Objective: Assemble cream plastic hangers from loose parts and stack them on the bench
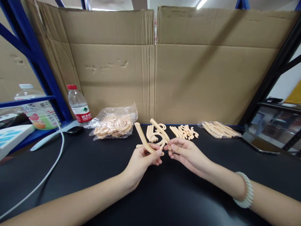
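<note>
The curved piece (143, 138) is right of the big bag (114, 125) and nearer the person, pinched at its bent end between the thumb and closed fingers of the left hand (138, 161). A curl (157, 134) rises from the same grip; whether the two are joined, I cannot tell. The right hand (189, 153), farther right of the bag, pinches the lower end of the strip (160, 129). Good handling probably means light fingertip pinches, both ends in sight, and no force on the thin curl. The curved piece's long axis slants up, away and leftward; its bend turns right. Loose pieces (187, 131) lie right of the bag.
</note>
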`<state>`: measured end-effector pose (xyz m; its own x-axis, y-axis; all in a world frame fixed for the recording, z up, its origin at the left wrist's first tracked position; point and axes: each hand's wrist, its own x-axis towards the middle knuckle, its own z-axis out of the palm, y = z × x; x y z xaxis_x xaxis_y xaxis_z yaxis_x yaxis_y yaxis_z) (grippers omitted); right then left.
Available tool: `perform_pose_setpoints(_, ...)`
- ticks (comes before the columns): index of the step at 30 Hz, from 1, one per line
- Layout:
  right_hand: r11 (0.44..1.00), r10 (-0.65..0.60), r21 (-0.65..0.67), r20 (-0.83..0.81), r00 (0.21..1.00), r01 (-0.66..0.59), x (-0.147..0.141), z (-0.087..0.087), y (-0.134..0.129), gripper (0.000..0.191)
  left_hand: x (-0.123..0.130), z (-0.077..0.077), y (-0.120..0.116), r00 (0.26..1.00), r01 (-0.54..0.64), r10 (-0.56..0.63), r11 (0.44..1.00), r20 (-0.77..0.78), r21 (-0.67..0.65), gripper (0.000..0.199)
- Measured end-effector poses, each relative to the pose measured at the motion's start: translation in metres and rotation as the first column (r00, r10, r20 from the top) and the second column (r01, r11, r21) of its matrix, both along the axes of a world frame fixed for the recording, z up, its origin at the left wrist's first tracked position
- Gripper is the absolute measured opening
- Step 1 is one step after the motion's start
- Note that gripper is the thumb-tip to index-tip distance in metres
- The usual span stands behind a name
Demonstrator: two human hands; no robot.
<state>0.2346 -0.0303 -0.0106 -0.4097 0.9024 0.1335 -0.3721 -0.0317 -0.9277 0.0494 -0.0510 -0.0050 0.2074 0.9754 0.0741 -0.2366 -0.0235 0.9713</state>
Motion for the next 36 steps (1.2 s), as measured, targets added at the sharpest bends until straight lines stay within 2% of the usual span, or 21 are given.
perform_pose_setpoints(3, 0.997, -0.005, -0.073, -0.054, 0.999, 0.001, -0.0009, -0.0036, -0.0001, 0.024, -0.0001, 0.0000, 0.0010, 1.000, 0.018, -0.018, 1.000, 0.007, -0.017, 0.027)
perform_pose_setpoints(6, 0.996, 0.012, -0.086, -0.063, 0.998, -0.018, -0.0022, -0.0048, -0.0011, 0.034, -0.0002, -0.0005, 0.0023, 1.000, 0.029, -0.028, 0.999, 0.013, -0.025, 0.028)
perform_pose_setpoints(17, 0.998, 0.027, 0.059, 0.072, 0.997, -0.031, -0.0031, -0.0028, -0.0037, 0.021, -0.0023, -0.0048, 0.0064, 0.994, 0.106, -0.106, 0.994, 0.005, 0.005, 0.026)
perform_pose_setpoints(25, 0.991, -0.022, 0.132, 0.149, 0.989, 0.002, -0.0040, -0.0036, -0.0022, 0.023, -0.0019, -0.0026, 0.0052, 0.991, 0.136, -0.136, 0.991, 0.000, 0.017, 0.025)
perform_pose_setpoints(36, 0.976, 0.033, 0.203, 0.203, 0.979, -0.075, -0.0005, -0.0021, 0.0011, 0.016, -0.0053, -0.0042, 0.0062, 0.976, 0.215, -0.213, 0.975, -0.039, 0.059, 0.018)
